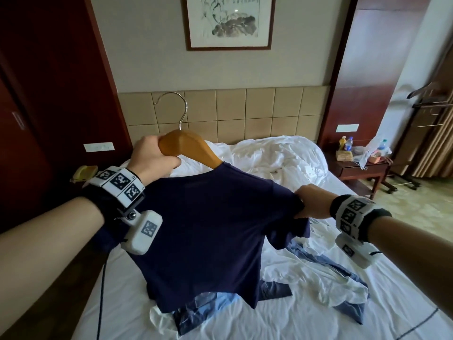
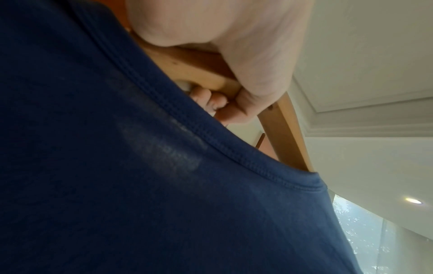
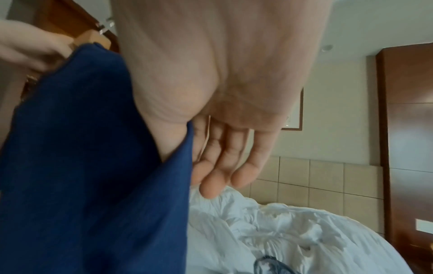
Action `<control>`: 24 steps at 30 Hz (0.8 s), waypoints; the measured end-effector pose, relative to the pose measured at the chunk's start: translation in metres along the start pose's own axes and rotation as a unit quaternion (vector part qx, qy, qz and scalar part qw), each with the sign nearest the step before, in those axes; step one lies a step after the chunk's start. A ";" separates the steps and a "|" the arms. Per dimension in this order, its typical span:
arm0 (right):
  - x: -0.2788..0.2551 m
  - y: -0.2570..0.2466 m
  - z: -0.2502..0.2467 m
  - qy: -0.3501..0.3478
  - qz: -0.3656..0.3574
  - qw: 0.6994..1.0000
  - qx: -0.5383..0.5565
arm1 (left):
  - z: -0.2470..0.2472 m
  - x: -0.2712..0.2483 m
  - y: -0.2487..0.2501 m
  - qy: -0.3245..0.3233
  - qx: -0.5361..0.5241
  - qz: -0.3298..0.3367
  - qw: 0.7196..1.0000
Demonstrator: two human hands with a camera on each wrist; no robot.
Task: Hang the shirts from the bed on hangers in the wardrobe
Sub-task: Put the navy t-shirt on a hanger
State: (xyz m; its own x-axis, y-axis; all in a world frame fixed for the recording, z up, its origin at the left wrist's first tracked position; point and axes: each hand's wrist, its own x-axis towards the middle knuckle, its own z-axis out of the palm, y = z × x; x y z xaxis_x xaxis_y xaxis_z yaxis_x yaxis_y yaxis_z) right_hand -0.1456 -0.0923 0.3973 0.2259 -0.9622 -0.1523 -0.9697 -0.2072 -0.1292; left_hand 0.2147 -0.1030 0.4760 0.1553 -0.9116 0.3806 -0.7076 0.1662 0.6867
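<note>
Left hand (image 1: 153, 157) clamps the stiff hanger (image 1: 188, 149); right hand (image 1: 311, 201) pinches the limp shirt (image 1: 208, 229) shoulder, best tugged there.

Left grip (image 1: 153, 155) clenched; right grip (image 1: 312, 201) pinching.

Ahead of me, a grey wall (image 1: 152, 45) carries a framed ink painting (image 1: 229, 20) above a beige tiled headboard (image 1: 245, 114). Dark red-brown wood panels (image 1: 49, 69) flank both sides. A wooden nightstand (image 1: 360, 170) at my right holds bottles (image 1: 348, 143). Beige curtains (image 1: 438, 133) hang at far right over patterned floor (image 1: 416, 204). A recessed ceiling light (image 2: 413, 200) is lit.
</note>
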 end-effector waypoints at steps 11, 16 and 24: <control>0.002 0.007 0.014 0.034 0.043 0.998 0.044 | -0.001 0.000 -0.006 0.005 0.011 0.001 1.000; 0.008 0.001 0.015 0.013 0.037 0.999 0.006 | 0.000 -0.003 -0.005 0.004 0.016 0.016 1.000; -0.001 -0.058 -0.043 0.171 -0.082 0.962 0.198 | 0.014 0.003 -0.019 -0.095 0.009 -0.075 0.993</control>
State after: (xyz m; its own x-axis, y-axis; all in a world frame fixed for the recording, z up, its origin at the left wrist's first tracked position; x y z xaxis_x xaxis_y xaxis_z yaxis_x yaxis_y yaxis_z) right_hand -0.0939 -0.0869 0.4468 0.2637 -0.9382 0.2241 -0.7970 -0.3428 -0.4973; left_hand 0.2183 -0.1142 0.4554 0.1283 -0.9804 0.1496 -0.6981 0.0179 0.7157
